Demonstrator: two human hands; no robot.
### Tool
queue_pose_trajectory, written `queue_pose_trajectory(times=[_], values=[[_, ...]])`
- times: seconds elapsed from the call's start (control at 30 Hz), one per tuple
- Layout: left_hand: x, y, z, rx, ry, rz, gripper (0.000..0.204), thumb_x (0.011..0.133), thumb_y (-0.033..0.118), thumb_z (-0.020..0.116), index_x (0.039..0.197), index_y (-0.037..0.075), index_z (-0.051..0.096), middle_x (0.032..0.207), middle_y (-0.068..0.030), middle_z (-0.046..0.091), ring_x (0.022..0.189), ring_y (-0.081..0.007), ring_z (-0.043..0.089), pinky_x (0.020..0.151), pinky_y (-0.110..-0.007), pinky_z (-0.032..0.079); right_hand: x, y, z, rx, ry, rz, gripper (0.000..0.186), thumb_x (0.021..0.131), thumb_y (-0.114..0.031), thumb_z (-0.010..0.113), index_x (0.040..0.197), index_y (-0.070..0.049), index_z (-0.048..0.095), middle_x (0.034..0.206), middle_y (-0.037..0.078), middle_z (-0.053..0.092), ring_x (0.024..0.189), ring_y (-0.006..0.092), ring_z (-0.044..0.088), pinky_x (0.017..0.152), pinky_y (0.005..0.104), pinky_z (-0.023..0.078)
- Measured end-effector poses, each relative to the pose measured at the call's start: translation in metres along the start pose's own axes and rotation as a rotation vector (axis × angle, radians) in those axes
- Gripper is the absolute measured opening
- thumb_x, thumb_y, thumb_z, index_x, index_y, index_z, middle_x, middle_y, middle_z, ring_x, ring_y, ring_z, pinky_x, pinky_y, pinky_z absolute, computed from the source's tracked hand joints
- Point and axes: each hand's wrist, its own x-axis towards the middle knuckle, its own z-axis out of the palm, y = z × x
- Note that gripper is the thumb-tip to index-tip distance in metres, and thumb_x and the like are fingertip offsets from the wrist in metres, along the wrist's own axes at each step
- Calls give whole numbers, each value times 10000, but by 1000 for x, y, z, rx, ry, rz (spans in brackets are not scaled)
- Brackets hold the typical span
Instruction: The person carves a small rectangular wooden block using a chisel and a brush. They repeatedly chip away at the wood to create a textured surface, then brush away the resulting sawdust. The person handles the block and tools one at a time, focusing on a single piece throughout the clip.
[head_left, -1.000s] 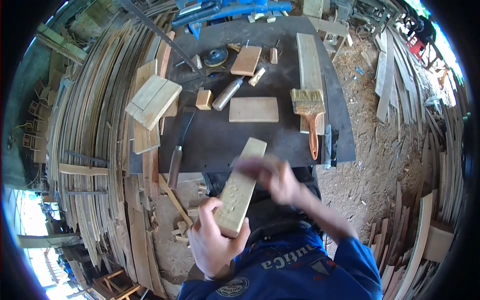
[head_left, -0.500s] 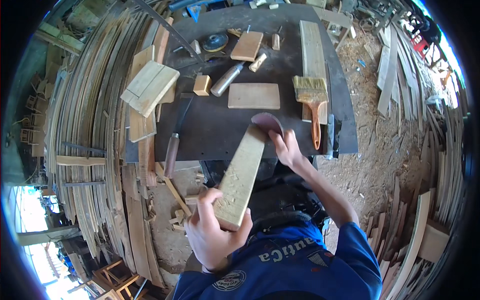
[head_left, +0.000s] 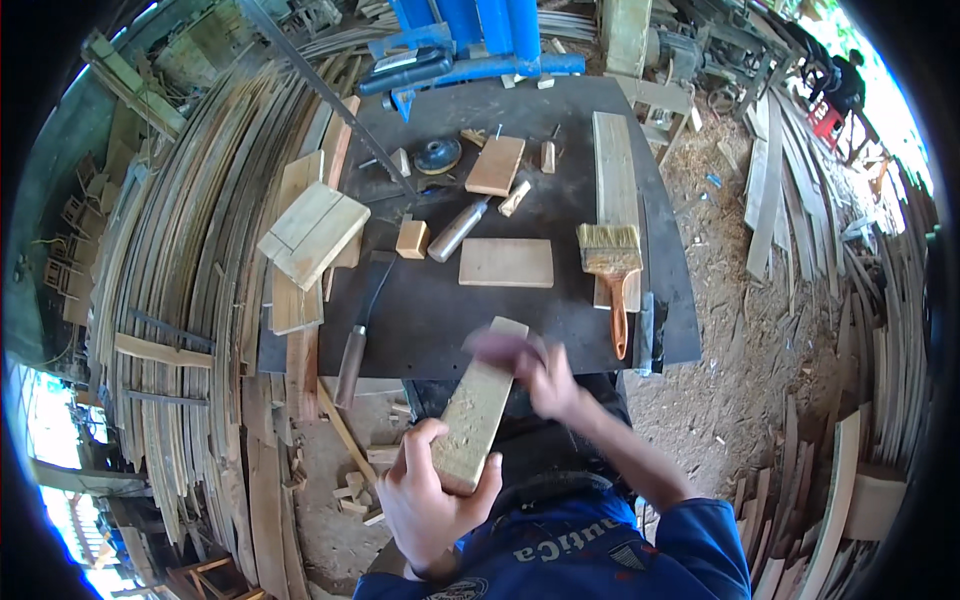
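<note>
My left hand (head_left: 425, 500) grips the near end of a pale wooden plank (head_left: 478, 405), which slants up from my lap to the front edge of the dark worktable (head_left: 440, 300). At the plank's far end, my right hand (head_left: 550, 375) presses a dark reddish piece of sandpaper (head_left: 500, 347) onto its top face. That hand and the sandpaper are motion-blurred.
On the table lie a paintbrush (head_left: 612, 265), a flat board (head_left: 506, 262), a chisel (head_left: 355, 340), a metal-handled tool (head_left: 458, 230), a small block (head_left: 411, 239), stacked boards (head_left: 313, 232) and a long plank (head_left: 614, 180). Bent wood strips pile up on the left. Sawdust covers the ground on the right.
My right hand slid with the sandpaper up toward the plank's far end and has come back down a little. The left hand keeps its grip on the near end.
</note>
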Motion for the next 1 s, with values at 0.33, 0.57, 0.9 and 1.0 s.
queue_pose_trajectory(times=[0.33, 0.57, 0.9, 1.0], values=[[7, 3, 0, -48, 6, -23, 500, 645, 389, 718, 936, 51, 494, 671, -117, 571, 525, -306, 584, 458, -365, 452, 8, 26, -7, -355, 271, 103, 221, 846, -151, 429, 821, 25, 560, 746, 172, 590, 664, 291, 595, 561, 343, 461], [20, 1, 3, -123, 57, 25, 436, 688, 378, 655, 928, 44, 510, 624, -131, 552, 495, -314, 565, 461, -363, 437, 4, 26, -3, -503, 236, -151, 198, 848, -54, 408, 961, 49, 533, 837, 185, 606, 775, 287, 610, 660, 464, 437], [35, -3, 2, -141, 149, 34, 398, 730, 366, 602, 931, 46, 477, 619, -113, 528, 510, -304, 563, 459, -363, 424, 13, 28, 1, -128, 318, 40, 278, 852, -149, 399, 705, 37, 544, 562, 138, 556, 494, 191, 543, 417, 326, 390], [35, -6, 6, -144, 216, 30, 442, 722, 380, 609, 960, 40, 456, 627, -104, 528, 510, -292, 564, 458, -357, 427, 4, -28, 26, 13, 196, -236, 222, 827, -128, 414, 813, 41, 558, 665, 167, 598, 587, 266, 591, 504, 338, 460]])
